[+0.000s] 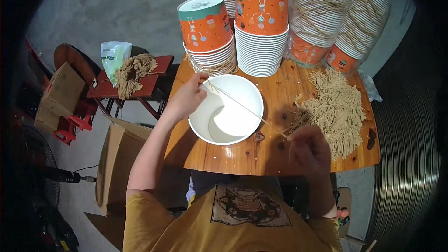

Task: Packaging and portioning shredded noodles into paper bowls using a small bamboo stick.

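Observation:
A white paper bucket [201, 120] stands mouth-up on the wooden table [219, 162], right in front of me. Across its mouth runs a thin tan paper cord [240, 104], slanting from upper left to lower right. My left hand [185, 99] is at the bucket's upper left rim, its fingers closed on one end of the cord. Right of the bucket, my right hand [309, 150] hovers over the table with thumb and fingers pinched, and a bit of cord sticks out of the pinch. Whether both bits are one cord is blurred. Beside that hand lies a heap of loose tan cords [339, 112].
Nested orange-and-green printed buckets [261, 11] stand upside down in stacks along the table's back. Bagged bucket stacks [322, 9] with cord handles are behind right. At left are a red bench [154, 72] with more cords [133, 72] and an open cardboard box [116, 158].

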`<control>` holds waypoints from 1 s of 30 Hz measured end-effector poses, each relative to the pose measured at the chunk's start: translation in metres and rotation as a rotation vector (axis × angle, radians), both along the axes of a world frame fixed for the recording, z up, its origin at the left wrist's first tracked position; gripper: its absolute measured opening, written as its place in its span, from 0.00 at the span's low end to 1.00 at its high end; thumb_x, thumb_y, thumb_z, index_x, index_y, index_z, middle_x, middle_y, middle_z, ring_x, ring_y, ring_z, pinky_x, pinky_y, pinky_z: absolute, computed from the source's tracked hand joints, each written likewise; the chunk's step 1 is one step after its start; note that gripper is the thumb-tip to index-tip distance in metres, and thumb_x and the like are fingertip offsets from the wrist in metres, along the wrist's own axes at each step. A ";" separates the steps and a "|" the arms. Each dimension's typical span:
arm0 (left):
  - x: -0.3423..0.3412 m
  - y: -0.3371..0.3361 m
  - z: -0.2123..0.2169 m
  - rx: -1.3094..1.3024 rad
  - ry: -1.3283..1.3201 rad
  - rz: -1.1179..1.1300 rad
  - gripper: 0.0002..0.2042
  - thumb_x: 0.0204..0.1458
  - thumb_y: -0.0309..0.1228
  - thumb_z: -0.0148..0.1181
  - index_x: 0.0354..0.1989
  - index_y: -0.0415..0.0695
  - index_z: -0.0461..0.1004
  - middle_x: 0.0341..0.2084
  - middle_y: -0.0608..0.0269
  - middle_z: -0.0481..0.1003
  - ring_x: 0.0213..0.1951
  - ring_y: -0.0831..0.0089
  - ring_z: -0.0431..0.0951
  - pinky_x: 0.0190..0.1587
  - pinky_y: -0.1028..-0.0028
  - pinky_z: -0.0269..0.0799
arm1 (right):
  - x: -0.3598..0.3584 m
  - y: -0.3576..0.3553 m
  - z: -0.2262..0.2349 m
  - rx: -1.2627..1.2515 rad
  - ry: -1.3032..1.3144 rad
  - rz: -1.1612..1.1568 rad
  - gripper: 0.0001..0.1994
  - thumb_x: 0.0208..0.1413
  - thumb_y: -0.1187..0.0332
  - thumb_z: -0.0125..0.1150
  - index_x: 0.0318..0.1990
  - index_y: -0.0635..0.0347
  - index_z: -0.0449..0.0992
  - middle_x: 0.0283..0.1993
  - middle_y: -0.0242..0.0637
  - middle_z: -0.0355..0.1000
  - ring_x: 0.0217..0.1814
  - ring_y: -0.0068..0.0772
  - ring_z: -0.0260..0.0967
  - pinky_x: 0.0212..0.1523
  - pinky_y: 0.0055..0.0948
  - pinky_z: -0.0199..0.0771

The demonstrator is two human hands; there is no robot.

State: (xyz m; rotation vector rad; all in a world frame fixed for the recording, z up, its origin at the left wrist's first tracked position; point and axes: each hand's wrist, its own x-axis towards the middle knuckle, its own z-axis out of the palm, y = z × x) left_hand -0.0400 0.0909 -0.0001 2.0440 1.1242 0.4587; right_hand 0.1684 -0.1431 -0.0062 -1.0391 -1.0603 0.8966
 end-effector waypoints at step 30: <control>0.004 0.011 -0.023 0.311 0.258 -0.017 0.18 0.52 0.26 0.49 0.52 0.36 0.62 0.33 0.42 0.76 0.39 0.48 0.77 0.43 0.58 0.71 | -0.009 0.214 0.115 0.398 0.658 0.614 0.07 0.63 0.70 0.48 0.47 0.55 0.67 0.30 0.27 0.65 0.22 0.11 0.53 0.17 0.12 0.50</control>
